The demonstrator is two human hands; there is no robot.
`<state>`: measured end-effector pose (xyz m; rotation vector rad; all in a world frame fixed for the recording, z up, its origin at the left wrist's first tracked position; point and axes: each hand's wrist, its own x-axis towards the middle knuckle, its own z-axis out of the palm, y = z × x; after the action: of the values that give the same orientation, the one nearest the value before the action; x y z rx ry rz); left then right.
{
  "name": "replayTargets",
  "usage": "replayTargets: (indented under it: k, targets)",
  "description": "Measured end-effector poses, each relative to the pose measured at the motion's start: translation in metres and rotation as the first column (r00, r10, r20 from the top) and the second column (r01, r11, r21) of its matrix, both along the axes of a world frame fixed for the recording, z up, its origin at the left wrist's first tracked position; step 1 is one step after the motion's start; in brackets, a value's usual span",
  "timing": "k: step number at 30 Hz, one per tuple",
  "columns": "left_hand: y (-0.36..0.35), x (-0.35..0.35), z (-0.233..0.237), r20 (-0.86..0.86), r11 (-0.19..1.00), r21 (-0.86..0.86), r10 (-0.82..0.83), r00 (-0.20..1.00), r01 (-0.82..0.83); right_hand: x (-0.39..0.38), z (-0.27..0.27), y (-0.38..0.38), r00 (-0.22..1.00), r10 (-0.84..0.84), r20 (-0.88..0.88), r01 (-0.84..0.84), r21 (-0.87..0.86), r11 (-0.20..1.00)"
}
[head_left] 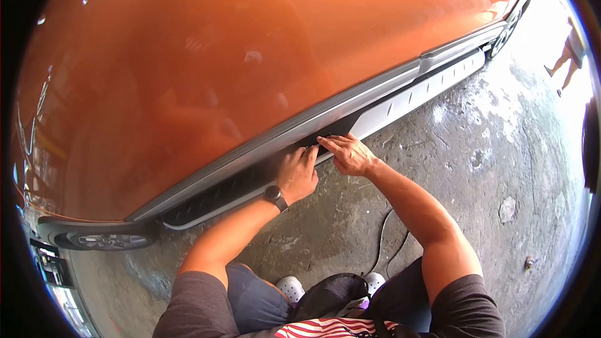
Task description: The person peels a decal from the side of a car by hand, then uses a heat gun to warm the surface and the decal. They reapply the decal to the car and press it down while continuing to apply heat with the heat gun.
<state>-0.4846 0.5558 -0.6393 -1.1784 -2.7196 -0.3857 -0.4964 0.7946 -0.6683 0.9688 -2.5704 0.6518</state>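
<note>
An orange car body (250,62) fills the upper part of the head view, with a grey sill trim (269,134) along its lower edge. Below the trim runs a side step (413,97), pale on the right and dark on the left. My left hand (299,172), with a dark watch (275,196) on its wrist, reaches to the step's middle. Beside it my right hand (350,153) has its fingers stretched towards the same spot. A small dark piece shows at the fingertips of both hands; its shape is too small to make out.
Car wheels stand at lower left (109,240) and upper right (506,34). Another person (571,53) is at the far right. A thin black cable (382,238) lies on the stained concrete floor (457,169). A black mesh bag (332,295) is between my legs.
</note>
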Motion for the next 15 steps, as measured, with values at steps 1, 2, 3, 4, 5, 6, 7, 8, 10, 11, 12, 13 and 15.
replayTargets:
  k: [1, 2, 3, 4, 5, 6, 7, 8, 10, 11, 12, 13, 15]
  targets:
    - [0.001, 0.001, 0.000, 0.001, 1.000, 0.000, 0.003, 1.000, -0.003, 0.001, 0.000, -0.001, 1.000, -0.008, 0.011, 0.008, 0.001, 1.000]
    - [0.002, 0.003, -0.001, -0.050, 1.000, -0.023, 0.014, 0.999, -0.015, 0.001, 0.000, -0.001, 1.000, -0.017, 0.023, 0.017, 0.001, 1.000]
    - [0.003, 0.005, -0.002, -0.100, 0.999, -0.045, 0.024, 0.995, -0.029, 0.000, -0.001, -0.002, 1.000, -0.016, 0.025, 0.016, 0.001, 1.000]
    - [0.001, 0.003, -0.006, -0.098, 0.999, -0.045, 0.024, 0.995, -0.029, 0.000, -0.001, -0.004, 0.999, -0.024, 0.033, 0.024, 0.022, 0.999]
    - [-0.002, 0.000, -0.011, -0.099, 0.999, -0.047, 0.018, 0.995, -0.023, -0.001, 0.000, -0.004, 0.999, -0.034, 0.040, 0.032, 0.042, 0.999]
    - [-0.001, -0.001, -0.007, -0.100, 0.999, -0.049, 0.011, 0.995, -0.016, 0.000, 0.001, -0.003, 0.999, -0.035, 0.041, 0.033, 0.043, 0.999]
    - [0.003, -0.002, -0.003, -0.100, 0.999, -0.050, 0.011, 0.995, -0.016, 0.002, 0.003, -0.003, 0.996, -0.065, 0.061, 0.062, 0.043, 0.997]
    - [0.006, -0.001, -0.002, -0.033, 0.998, -0.048, 0.032, 0.999, -0.033, 0.006, 0.002, -0.005, 0.992, -0.094, 0.085, 0.091, 0.040, 0.995]
    - [0.003, 0.001, 0.000, 0.034, 0.997, -0.053, 0.061, 0.998, -0.059, 0.005, 0.000, -0.009, 0.995, -0.094, 0.019, 0.094, -0.009, 0.996]
    - [0.001, 0.001, -0.005, -0.008, 0.997, -0.049, 0.063, 0.998, -0.063, 0.003, 0.000, -0.012, 0.996, -0.088, 0.021, 0.088, -0.013, 0.996]
    - [0.002, 0.001, -0.007, -0.049, 0.997, -0.044, 0.061, 0.997, -0.064, 0.002, 0.000, -0.013, 0.996, -0.085, 0.024, 0.085, -0.015, 0.996]
    - [0.002, 0.001, -0.009, -0.047, 0.997, -0.040, 0.060, 0.997, -0.062, 0.003, 0.000, -0.012, 0.996, -0.084, 0.030, 0.085, -0.017, 0.996]
    - [0.001, 0.000, -0.009, -0.061, 0.998, -0.041, 0.047, 0.997, -0.049, 0.003, -0.001, -0.009, 0.995, -0.098, 0.035, 0.098, -0.010, 0.995]
